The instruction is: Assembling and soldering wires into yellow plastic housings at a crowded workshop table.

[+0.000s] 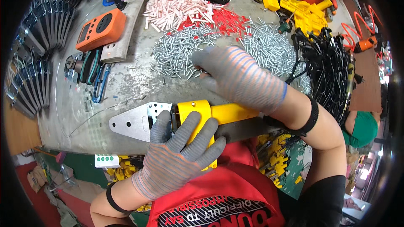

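Observation:
A pipe welding tool (232, 112) with a yellow plastic handle and a pointed grey metal plate (130, 122) lies along the near edge of the table. My gloved left hand (176, 155) holds it, with the fingers laid over the yellow body and the bracket. The thumb is hidden. Above and beyond the handle, my gloved right hand (242, 75) has its fingertips drawn together at the near edge of a pile of silver screws (174, 52). What is between those fingertips, if anything, is too small to make out.
Behind the screws lie white plastic tubes (179, 8) and red pieces (229, 21). More screws (273, 46), black cables (328, 71) and yellow housings (309, 14) sit to the right. An orange meter (101, 29), pliers (92, 67) and metal plates (31, 88) are left.

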Demonstrator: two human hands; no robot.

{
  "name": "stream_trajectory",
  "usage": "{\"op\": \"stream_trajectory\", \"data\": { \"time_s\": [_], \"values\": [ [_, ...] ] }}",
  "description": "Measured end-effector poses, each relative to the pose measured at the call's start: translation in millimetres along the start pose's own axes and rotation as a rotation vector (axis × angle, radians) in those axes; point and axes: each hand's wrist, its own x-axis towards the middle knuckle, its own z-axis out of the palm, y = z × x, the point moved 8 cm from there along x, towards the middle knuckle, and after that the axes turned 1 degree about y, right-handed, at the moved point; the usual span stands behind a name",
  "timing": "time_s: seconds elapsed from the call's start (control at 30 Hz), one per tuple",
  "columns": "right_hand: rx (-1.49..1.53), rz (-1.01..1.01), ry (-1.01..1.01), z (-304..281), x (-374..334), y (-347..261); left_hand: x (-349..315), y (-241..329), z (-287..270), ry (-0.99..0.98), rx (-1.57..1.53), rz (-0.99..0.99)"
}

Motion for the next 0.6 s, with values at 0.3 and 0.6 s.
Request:
{"op": "stream_trajectory", "data": {
  "time_s": [0.3, 0.6],
  "values": [
    [0.126, -0.042, 0.17, 4.4, 0.4, -11.3, 14.3, -2.8, -17.0, -0.056, -0.07, -0.023],
    [0.693, 0.266, 0.358, -35.5, -113.4, 29.0, 74.3, -7.7, -15.0, 0.022, -0.015, -0.109]
  ]
}}
